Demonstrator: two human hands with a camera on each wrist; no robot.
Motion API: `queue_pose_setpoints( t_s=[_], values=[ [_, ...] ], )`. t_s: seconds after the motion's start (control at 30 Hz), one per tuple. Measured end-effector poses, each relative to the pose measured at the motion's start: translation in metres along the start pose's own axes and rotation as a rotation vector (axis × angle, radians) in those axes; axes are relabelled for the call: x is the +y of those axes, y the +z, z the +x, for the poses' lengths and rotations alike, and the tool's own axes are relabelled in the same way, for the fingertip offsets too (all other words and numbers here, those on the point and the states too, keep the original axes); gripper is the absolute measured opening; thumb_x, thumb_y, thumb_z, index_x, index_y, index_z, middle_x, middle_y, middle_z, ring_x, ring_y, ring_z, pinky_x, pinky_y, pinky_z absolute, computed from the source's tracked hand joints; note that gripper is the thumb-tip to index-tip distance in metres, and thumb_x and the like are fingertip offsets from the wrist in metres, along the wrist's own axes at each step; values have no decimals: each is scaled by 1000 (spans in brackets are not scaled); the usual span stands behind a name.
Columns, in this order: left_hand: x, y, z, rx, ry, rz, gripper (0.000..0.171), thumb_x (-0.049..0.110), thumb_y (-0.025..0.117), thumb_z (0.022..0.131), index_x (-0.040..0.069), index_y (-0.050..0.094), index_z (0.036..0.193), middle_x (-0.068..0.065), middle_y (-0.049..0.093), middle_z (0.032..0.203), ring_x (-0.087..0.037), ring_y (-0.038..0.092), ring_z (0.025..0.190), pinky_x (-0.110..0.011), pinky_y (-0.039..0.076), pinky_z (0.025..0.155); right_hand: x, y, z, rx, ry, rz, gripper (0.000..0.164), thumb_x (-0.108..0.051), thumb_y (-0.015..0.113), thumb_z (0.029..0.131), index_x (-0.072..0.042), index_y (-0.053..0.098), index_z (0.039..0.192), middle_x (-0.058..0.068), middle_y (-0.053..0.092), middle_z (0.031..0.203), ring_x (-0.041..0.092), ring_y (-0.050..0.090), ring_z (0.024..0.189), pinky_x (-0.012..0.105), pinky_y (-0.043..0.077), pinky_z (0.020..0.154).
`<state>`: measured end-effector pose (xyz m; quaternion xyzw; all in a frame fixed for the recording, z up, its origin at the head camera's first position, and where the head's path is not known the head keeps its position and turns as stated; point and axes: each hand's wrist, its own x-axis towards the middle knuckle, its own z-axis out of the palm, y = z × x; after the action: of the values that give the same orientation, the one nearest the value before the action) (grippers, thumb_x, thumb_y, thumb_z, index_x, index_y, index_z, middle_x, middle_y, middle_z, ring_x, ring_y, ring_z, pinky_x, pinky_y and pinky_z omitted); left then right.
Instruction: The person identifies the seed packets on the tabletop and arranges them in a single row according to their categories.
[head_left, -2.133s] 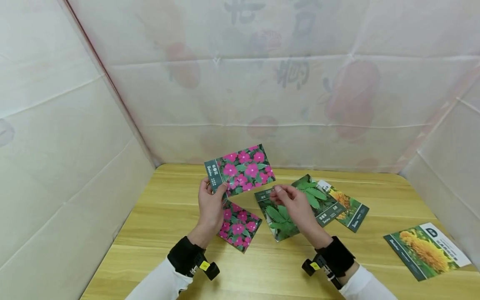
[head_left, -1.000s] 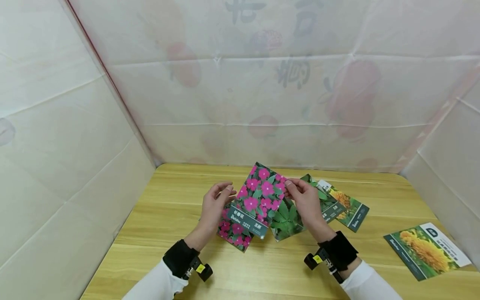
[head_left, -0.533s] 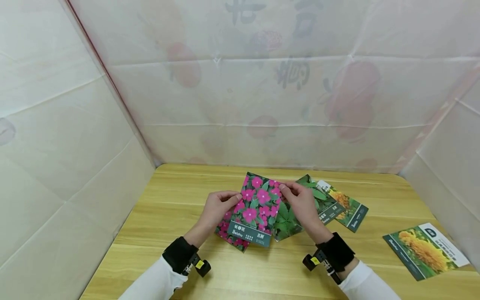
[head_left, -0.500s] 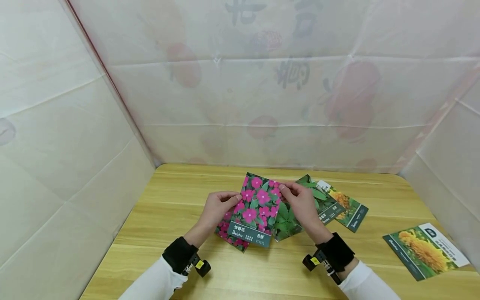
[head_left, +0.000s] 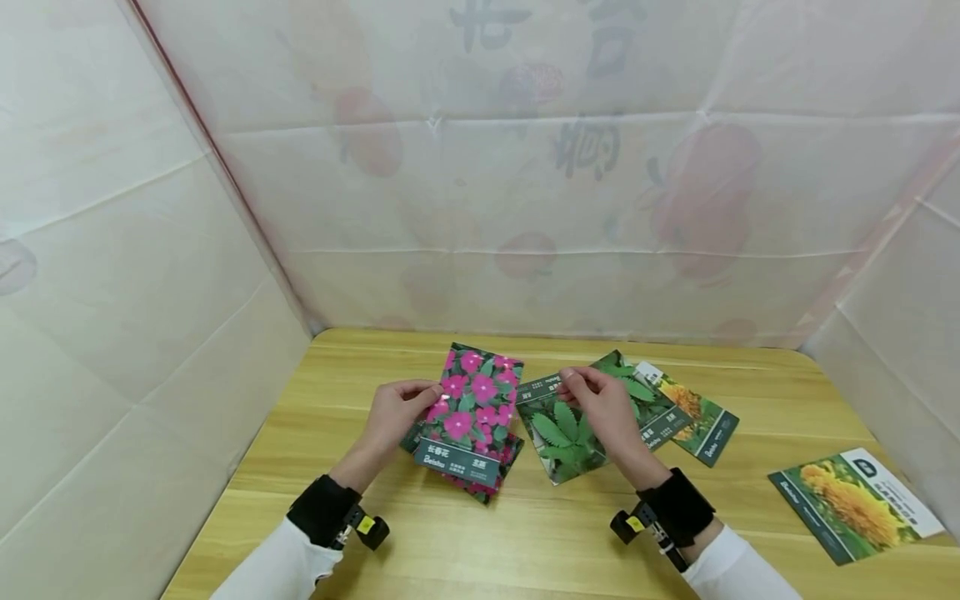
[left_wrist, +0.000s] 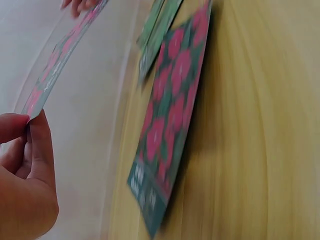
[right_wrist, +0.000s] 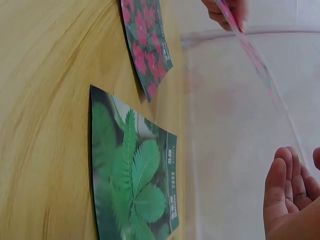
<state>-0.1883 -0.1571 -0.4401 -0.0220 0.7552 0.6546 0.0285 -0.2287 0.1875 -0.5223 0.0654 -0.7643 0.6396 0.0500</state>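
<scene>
My left hand [head_left: 393, 417] pinches the left edge of a seed packet [head_left: 480, 396] printed with pink flowers, holding it raised and tilted. Beneath it on the wooden table [head_left: 555, 550] lies a second pink-flower packet [left_wrist: 170, 100], partly covered in the head view. To the right, my right hand [head_left: 603, 408] has loosely bent fingers and holds nothing; in the right wrist view its thumb stands apart from the fingers. In the head view it overlaps a green-leaf packet [right_wrist: 135, 175] lying on the table.
Another green-leaf packet [head_left: 663, 425] lies behind the right hand, overlapping an orange-flower packet [head_left: 708, 425]. A second orange-flower packet [head_left: 855, 504] lies alone near the right side. Pale fabric walls [head_left: 480, 192] enclose the table at the back and both sides.
The pink-flower packet passed from the left hand to the right, turned upright, was held by both, and now has moved left in the left hand alone. The right hand has let go.
</scene>
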Motion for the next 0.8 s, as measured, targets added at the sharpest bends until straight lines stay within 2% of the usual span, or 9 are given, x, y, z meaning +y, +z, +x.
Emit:
queue_pose_setpoints(
  t_s=[0.07,0.2,0.33,0.47,0.67,0.8],
  values=[
    [-2,-13,1,4,-11,-5,27,15,69,102,-4,74,120,-20,73,110,-23,72,94,-32,62,84,0,-2,0,2,-9,2,43,-53,60,103,-22,67,131,3,69,114,20,68,105,30,59,89],
    [-7,-40,1,22,-30,9,31,16,68,103,-8,71,123,-21,71,111,-28,71,99,-35,62,88,7,-6,1,12,-9,-14,40,-52,60,102,-25,67,130,1,70,113,19,68,104,30,59,88],
    [-16,-66,1,48,-35,40,36,17,66,104,-11,68,126,-25,70,116,-18,71,95,-30,62,87,16,-11,3,3,-3,-70,37,-52,57,104,-29,66,131,-3,70,114,15,68,104,29,59,88],
    [-25,-89,-2,80,-47,65,39,17,66,104,-13,65,128,-18,72,112,-9,70,91,-24,61,84,19,-14,2,-2,6,-100,38,-53,56,104,-27,67,130,-5,70,113,14,68,103,29,59,88],
    [-37,-119,-6,92,-65,124,41,17,65,104,-16,63,129,-7,75,104,-4,71,88,-21,61,81,9,-13,-3,4,14,-32,44,-52,60,102,-18,68,128,2,71,111,19,68,101,31,60,86],
    [-41,-136,-6,108,-85,185,42,18,65,105,-16,63,129,-6,75,104,-1,70,85,-21,61,80,3,-13,-6,5,7,-5,46,-52,62,102,-15,69,129,5,71,110,21,69,100,30,60,86]
  ],
)
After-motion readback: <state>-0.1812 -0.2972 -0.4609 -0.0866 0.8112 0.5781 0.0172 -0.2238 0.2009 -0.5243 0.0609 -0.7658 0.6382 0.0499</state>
